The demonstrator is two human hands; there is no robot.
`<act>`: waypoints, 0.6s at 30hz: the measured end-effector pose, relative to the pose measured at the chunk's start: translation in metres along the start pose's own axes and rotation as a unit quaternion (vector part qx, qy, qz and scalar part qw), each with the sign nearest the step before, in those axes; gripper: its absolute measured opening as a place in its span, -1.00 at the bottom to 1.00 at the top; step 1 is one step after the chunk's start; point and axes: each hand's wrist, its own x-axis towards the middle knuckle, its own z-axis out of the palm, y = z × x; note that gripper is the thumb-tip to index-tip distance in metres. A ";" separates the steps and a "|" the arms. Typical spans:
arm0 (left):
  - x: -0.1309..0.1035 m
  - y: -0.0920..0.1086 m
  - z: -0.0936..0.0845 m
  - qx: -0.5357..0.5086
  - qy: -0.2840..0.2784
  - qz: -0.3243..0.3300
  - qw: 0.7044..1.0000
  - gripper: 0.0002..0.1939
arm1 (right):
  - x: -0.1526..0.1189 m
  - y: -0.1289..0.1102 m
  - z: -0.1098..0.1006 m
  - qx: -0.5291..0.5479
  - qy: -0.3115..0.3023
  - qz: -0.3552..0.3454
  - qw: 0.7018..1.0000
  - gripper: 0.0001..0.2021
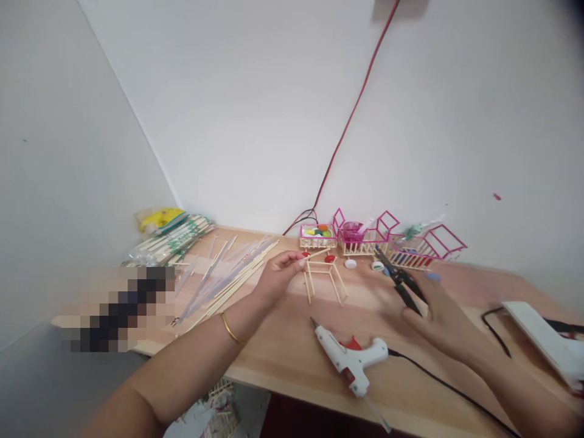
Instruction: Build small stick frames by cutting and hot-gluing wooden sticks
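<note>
My left hand pinches a short wooden stick between thumb and fingertips, above a small frame of wooden sticks that stands on the table. In my right hand are black pliers, their handles between thumb and fingers and their jaws pointing away and to the left. The right hand is slightly blurred. A white hot glue gun with a red trigger lies nearer to me, its nozzle towards the frame and a glue stick out of its back.
Loose sticks lie on the table, left of the frame. Bundled sticks lie at the back left. Small stick carts with pink trim stand along the wall, near bottle caps. A black cord crosses the right side.
</note>
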 end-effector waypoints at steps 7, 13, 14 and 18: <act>-0.005 0.008 0.006 -0.143 0.012 -0.045 0.989 -0.78 | 0.023 -0.072 -0.002 0.071 -0.011 -0.132 0.989 -0.40; -0.009 0.011 0.007 -0.168 -0.028 -0.065 0.983 -0.82 | 0.035 -0.094 0.022 0.073 -0.040 -0.136 0.987 -0.31; -0.009 0.011 0.007 -0.163 -0.035 -0.055 0.984 -0.83 | 0.035 -0.095 0.025 0.077 -0.039 -0.138 0.987 -0.29; -0.012 0.011 0.010 -0.141 -0.058 -0.030 0.988 -0.84 | 0.032 -0.100 0.030 0.092 -0.025 -0.146 0.985 -0.28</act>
